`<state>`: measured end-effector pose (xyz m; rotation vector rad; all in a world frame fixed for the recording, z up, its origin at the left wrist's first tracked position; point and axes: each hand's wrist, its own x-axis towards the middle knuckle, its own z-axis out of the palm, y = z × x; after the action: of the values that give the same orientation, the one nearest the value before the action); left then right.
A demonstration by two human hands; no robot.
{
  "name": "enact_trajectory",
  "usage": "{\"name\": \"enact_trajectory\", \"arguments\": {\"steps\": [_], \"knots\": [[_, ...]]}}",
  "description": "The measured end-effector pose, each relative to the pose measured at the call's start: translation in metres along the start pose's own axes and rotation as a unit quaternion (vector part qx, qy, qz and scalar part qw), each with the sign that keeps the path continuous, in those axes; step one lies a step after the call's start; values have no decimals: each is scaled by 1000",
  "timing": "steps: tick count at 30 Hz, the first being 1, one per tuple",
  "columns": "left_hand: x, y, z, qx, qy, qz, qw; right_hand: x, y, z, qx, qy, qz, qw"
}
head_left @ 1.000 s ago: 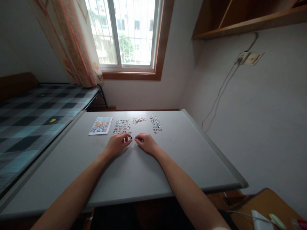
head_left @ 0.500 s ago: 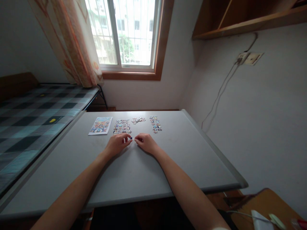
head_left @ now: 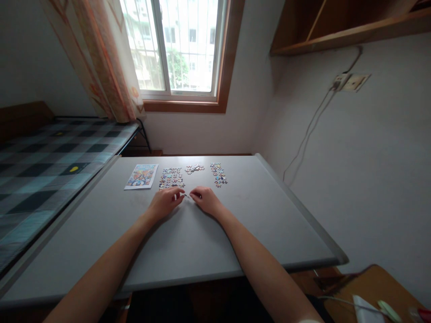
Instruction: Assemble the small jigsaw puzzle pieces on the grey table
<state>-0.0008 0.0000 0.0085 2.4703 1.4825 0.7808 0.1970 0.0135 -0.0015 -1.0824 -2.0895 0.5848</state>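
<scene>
Table (head_left: 188, 242): wide, grey and bare in front of the hands; working low over this stretch would be sensible, since a dropped piece should land in plain sight.
Left hand (head_left: 164, 199): thumb and forefinger closed on a small piece, by the look of it; a light pinch at the edges would suit, leaving the printed side visible and the tabs unbent.
Right hand (head_left: 206, 200): fingertips drawn together, just beside the left's; whether they grip anything I cannot tell. Best kept close and level, ready to steady the piece without pushing it.
Card (head_left: 141, 176): flat at the left, picture uncovered; good for checking colour and which way up the piece belongs.
Left group (head_left: 170, 176): pieces in loose rows just beyond the left hand; that hand should lift clear of the near row rather than drag over it.
Right group (head_left: 221, 177): a narrow column, well clear of both hands.
Pile (head_left: 194, 168): jumbled, between the two groups at the far side.
Piece (head_left: 185, 195): at the left fingertips, in the gap between the hands.
Since half a second ago: table, card and groups unchanged; the right fingertips sit slightly farther off; the piece, then a dark blob, now looks thinner, probably turned edge-on.
</scene>
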Motion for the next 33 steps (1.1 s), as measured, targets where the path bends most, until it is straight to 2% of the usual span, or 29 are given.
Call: {"name": "enact_trajectory", "arguments": {"steps": [6, 14, 24, 33], "knots": [[0, 1, -1, 17, -15, 9, 1000, 0, -1, 0, 6, -13, 2, 1000], [1, 1, -2, 40, 37, -19, 998, -5, -3, 1, -9, -50, 2, 999], [1, 2, -1, 45, 25, -8, 999, -5, -3, 2, -32, -62, 4, 998], [0, 1, 0, 43, 20, -14, 999, -4, -12, 2, -99, -55, 6, 994]]}}
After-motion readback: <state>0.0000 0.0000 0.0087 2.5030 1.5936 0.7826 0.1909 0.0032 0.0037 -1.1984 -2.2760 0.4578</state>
